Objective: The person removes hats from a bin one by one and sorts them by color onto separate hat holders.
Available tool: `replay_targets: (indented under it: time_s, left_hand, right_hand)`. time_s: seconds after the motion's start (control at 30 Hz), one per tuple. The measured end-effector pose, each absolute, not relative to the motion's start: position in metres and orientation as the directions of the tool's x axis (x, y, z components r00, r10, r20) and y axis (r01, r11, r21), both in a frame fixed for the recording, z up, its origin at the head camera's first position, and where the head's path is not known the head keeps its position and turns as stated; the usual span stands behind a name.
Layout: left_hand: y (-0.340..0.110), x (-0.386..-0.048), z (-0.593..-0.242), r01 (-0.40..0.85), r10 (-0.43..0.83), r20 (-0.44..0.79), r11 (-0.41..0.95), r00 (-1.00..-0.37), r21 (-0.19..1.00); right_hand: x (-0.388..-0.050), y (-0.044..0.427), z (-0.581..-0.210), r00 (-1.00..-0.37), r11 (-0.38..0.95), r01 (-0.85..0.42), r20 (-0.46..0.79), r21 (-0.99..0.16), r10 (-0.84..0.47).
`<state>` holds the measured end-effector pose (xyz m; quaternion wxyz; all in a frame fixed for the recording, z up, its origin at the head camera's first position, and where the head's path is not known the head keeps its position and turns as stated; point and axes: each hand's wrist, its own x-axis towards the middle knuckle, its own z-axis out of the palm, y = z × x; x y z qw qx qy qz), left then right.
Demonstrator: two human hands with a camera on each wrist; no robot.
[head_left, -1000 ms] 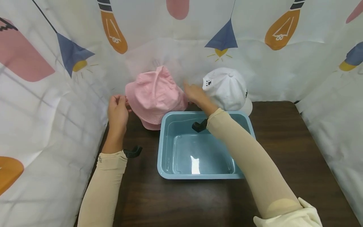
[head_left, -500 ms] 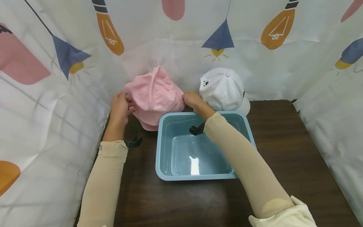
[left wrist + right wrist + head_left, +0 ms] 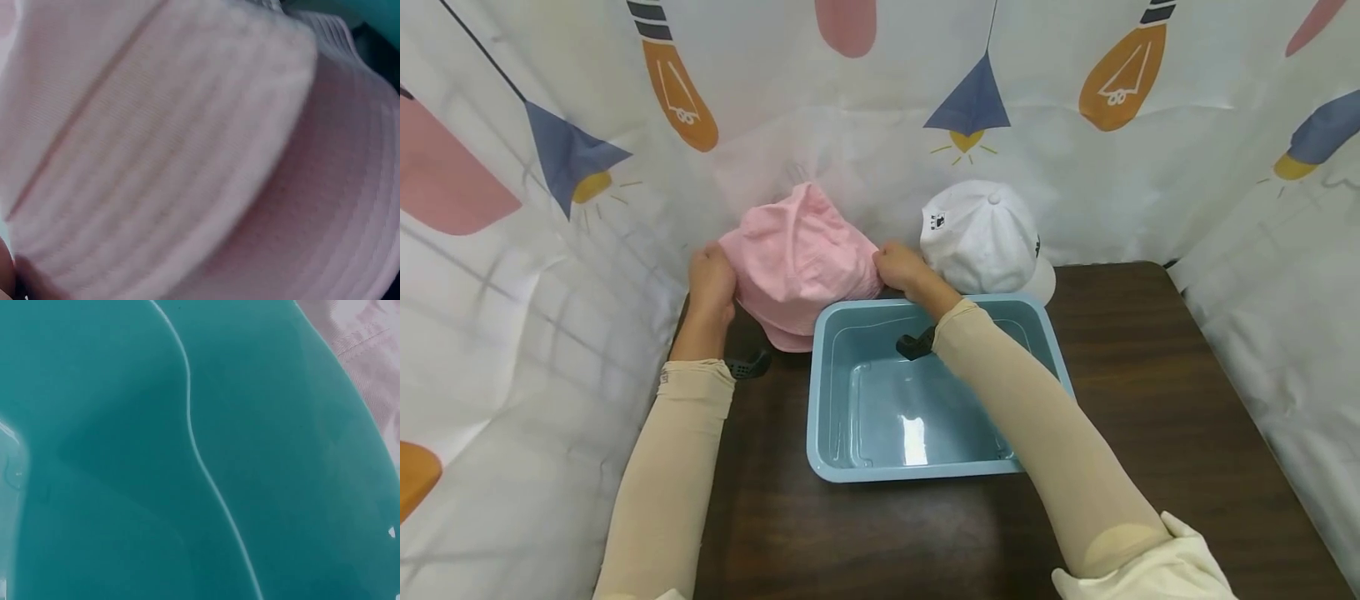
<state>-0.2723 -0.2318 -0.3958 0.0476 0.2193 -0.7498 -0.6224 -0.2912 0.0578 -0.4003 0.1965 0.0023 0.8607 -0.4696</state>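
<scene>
A pink bucket hat [image 3: 808, 250] lies at the back left of the table, its top peaked and creased. My left hand [image 3: 712, 279] grips the left side of its brim, fingertips hidden behind the fabric. On the opposite side, my right hand [image 3: 904, 268] pinches the brim's right edge. A second pink brim [image 3: 790, 340] shows beneath the hat; the left wrist view has this lower stitched brim [image 3: 337, 162] behind the hat's ribbed brim [image 3: 169, 144]. A white cap [image 3: 981, 237] sits just right of my right hand, apart from the pink hat.
A light blue plastic basin [image 3: 816, 417] stands in front of the hats, with my right forearm crossing over it. Its wall [image 3: 262, 425] fills most of the right wrist view. A patterned white cloth [image 3: 865, 142] hangs behind the dark wooden table [image 3: 1150, 350].
My right hand has come left onto the hat's right brim. The left hand has closed on the left brim, which now looks drawn outward. The head view has shifted slightly.
</scene>
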Motion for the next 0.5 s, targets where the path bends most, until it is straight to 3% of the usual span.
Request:
replay_targets:
  time_s: [0.2,0.5]
  left_hand:
    - [-0.232,-0.277,-0.405,-0.243,-0.401,-0.133,0.236,-0.906,0.941]
    - [-0.233,-0.279,-0.433,-0.279,-0.361,-0.146,0.350,-0.921,0.894]
  right_hand:
    - [-0.292,0.056,-0.400,-0.915,0.637,0.125,-0.337,-0.760,-0.222]
    - [-0.299,0.051,-0.404,-0.858,0.793,0.017,-0.416,-0.609,-0.301]
